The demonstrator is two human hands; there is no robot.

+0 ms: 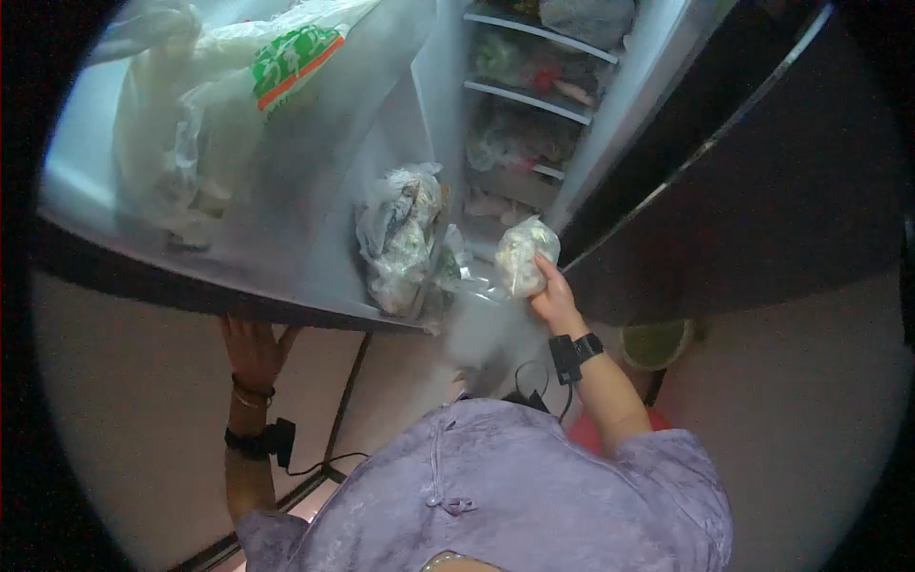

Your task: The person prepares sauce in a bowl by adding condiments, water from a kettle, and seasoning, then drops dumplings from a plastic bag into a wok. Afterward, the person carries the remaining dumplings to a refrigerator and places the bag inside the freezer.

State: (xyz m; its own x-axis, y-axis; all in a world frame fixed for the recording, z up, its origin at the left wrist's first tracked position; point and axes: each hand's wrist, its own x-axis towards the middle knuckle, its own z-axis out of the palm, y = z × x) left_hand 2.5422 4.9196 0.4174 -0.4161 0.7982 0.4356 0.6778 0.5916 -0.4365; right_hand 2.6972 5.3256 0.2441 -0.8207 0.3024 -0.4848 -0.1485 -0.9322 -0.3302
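My right hand (pixel 555 294) is closed around a knotted clear plastic bag (pixel 522 257) of pale, lumpy contents that I cannot identify. It holds this bag in front of the freezer shelves (pixel 541 40). My left hand (pixel 255 351) rests against the dark outer side of the open freezer door (pixel 286 303), thumb apart and fingers stretched upward. Its fingertips are partly lost in the dark edge. In a bin on the door's inner side stands another crumpled clear bag (pixel 400 238) with whitish and dark contents, to the left of my right hand.
A large white bag with green and orange print (pixel 297 65) fills the door's upper part. Bagged food (pixel 529 138) packs the freezer shelves. A dark panel (pixel 753 191) stands at the right, above a round greenish container (pixel 658 343). Cold mist hangs below the shelves.
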